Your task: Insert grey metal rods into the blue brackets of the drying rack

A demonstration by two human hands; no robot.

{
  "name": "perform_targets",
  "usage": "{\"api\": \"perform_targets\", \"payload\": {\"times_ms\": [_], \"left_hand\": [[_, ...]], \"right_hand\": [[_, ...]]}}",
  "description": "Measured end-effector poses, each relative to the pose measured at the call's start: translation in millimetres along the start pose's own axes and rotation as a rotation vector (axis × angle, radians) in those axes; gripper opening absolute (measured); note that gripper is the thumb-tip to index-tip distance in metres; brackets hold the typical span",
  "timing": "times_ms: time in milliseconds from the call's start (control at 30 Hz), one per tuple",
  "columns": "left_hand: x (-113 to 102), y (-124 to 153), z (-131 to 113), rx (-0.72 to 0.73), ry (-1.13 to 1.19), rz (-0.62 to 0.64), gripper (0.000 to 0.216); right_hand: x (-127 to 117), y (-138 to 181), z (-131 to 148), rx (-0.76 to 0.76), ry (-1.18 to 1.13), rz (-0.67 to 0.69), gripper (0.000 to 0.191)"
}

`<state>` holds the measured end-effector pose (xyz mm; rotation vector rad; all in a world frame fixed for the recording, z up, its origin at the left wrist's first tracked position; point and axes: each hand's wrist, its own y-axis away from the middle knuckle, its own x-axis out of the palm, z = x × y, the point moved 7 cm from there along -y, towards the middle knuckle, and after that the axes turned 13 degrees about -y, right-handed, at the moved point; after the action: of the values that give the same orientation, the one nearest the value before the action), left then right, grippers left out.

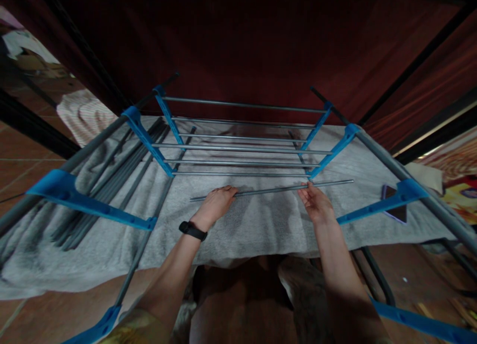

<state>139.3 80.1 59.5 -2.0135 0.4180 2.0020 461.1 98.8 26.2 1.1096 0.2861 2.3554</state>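
Note:
A thin grey metal rod (266, 190) lies crosswise in both my hands, above the grey cloth. My left hand (219, 201), below a black wristband, is closed over the rod left of its middle. Toward the rod's right end, my right hand (315, 200) pinches it between thumb and fingers. Just beyond stands a rack frame of grey tubes and blue plastic brackets (149, 144). Several crossbars (242, 148) span its far brackets. The nearer blue brackets, one at left (97, 205) and one at right (387, 204), have no bar between them.
A bundle of several grey tubes (112, 185) rests on the grey cloth (246, 230) at the left. At the right, a dark phone (395, 205) lies behind the bracket. Dark red fabric (242, 46) hangs at the back. Tiled floor (33, 180) shows at the left.

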Motion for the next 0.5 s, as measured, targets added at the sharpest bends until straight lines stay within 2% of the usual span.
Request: {"api": "perform_targets", "payload": {"times_ms": [500], "left_hand": [[-10,5,16,-0.064,0.111,-0.029,0.020]], "right_hand": [[4,1,4,-0.020,-0.034,0.015,0.018]]}}
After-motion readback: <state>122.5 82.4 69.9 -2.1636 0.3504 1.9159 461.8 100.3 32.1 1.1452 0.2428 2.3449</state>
